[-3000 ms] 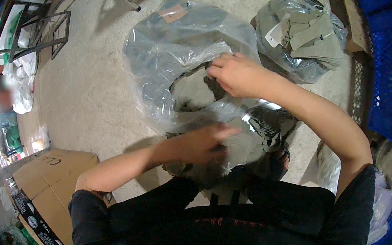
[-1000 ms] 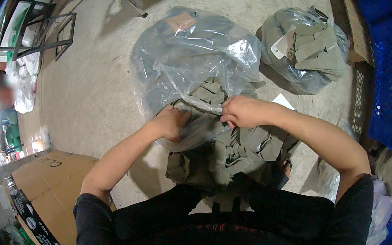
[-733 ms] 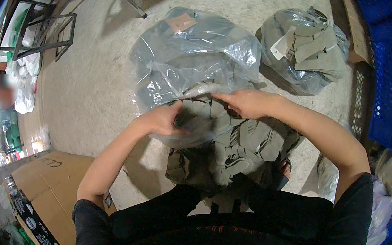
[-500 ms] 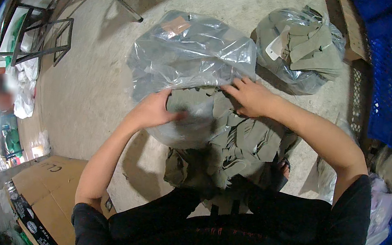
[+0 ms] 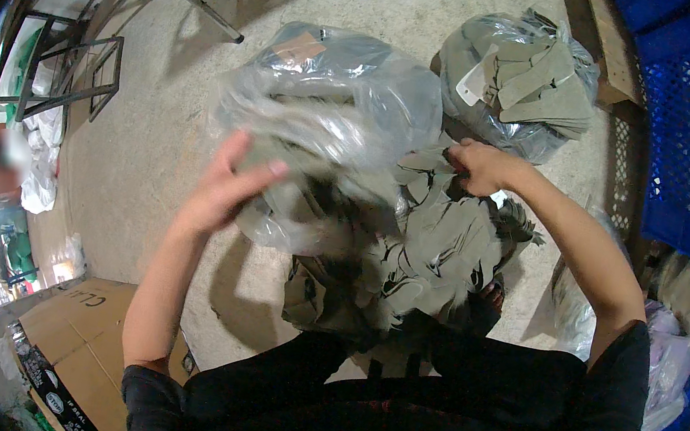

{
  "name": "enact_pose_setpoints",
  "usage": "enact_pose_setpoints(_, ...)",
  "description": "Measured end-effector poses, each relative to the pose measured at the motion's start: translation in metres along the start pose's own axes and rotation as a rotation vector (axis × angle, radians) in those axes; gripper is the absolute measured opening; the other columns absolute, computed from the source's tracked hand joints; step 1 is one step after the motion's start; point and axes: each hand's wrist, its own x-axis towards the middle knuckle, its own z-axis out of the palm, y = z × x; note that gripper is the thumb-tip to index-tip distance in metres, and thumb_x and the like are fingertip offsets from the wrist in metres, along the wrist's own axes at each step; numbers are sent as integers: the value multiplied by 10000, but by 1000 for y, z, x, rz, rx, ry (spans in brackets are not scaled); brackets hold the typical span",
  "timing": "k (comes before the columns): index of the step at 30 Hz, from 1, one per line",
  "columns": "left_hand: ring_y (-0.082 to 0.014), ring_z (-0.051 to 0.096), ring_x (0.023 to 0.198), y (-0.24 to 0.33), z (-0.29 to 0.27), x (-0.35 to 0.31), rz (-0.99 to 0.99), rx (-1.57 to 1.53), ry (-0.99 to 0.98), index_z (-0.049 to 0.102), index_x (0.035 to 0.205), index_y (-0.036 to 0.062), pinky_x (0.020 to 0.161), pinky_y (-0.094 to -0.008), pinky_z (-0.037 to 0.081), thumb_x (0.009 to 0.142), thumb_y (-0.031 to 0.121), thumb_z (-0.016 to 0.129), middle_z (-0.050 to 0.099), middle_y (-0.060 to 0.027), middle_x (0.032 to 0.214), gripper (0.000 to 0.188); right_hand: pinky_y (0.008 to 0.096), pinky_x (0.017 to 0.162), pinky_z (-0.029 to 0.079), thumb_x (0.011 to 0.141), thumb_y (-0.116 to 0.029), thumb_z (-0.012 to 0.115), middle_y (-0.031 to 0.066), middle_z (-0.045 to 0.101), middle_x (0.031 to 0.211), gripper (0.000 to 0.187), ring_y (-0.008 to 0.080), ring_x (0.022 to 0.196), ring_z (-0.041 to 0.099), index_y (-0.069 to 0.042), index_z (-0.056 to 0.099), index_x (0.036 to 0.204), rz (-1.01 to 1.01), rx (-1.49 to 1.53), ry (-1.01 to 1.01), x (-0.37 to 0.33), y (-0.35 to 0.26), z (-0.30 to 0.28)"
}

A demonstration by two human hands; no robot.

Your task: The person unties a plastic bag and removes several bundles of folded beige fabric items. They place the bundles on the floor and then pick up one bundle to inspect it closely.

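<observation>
A clear plastic bag (image 5: 380, 69) lies before me on the floor, its mouth gaping toward me. Grey-green flat cut pieces (image 5: 446, 236), perhaps fabric or leather, are heaped in front of my legs and reach up to the bag's mouth. My left hand (image 5: 223, 188) is at the left edge of the bag's mouth, thumb and fingers spread and a little blurred. At the right of the mouth, my right hand (image 5: 482, 165) has its fingers curled on the edge of some cut pieces; the fingertips are partly hidden.
Beyond my right hand stands a second bag (image 5: 469, 114) filled with similar pieces. Blue perforated crates (image 5: 687, 128) line the right side. A cardboard box (image 5: 91, 322) sits at lower left, a dark metal frame (image 5: 112, 75) at upper left. Another person (image 5: 10, 174) is at the far left.
My left hand has come off the bag's mouth, moving left and opening out. My right hand has shifted right and closed on cut pieces. The bag's near side has folded back, uncovering more pieces.
</observation>
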Motion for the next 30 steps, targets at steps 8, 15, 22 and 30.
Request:
enact_pose_setpoints(8, -405, 562, 1301, -98, 45, 16, 281, 668, -422, 458, 1484, 47, 1084, -495, 464, 1024, 353, 627, 552, -262, 1414, 578, 499, 954, 560, 894, -249, 697, 260, 671, 1240, 466, 425, 1140, 678, 9, 613, 1273, 57, -222, 26, -10, -31, -9)
enact_pose_setpoints(15, -405, 589, 1273, -130, -41, 91, 66, 1324, 27, 491, 1480, 47, 1048, -499, 482, 832, 514, 804, 625, -212, 1360, 857, 525, 917, 545, 942, -225, 654, 209, 705, 1087, 376, 431, 1017, 690, -18, 622, 1254, -166, -136, -38, -17, -97, -21)
enact_pose_setpoints(22, -390, 608, 1248, -140, -22, 76, -376, 1407, -387, 511, 1454, 15, 1034, -494, 505, 844, 491, 805, 611, -242, 1362, 828, 498, 1007, 509, 974, -107, 585, 250, 590, 1357, 803, 422, 1214, 610, -162, 170, 1660, -536, 119, 217, 14, -107, -28)
enact_pose_setpoints(30, -360, 626, 1226, -83, -37, 30, 139, 1191, 232, 520, 1448, 12, 1017, -487, 522, 857, 483, 797, 616, -216, 1367, 805, 445, 966, 516, 887, -411, 751, 137, 596, 1237, 432, 382, 1180, 549, -118, 710, 1201, -571, -72, 12, 14, -113, 18)
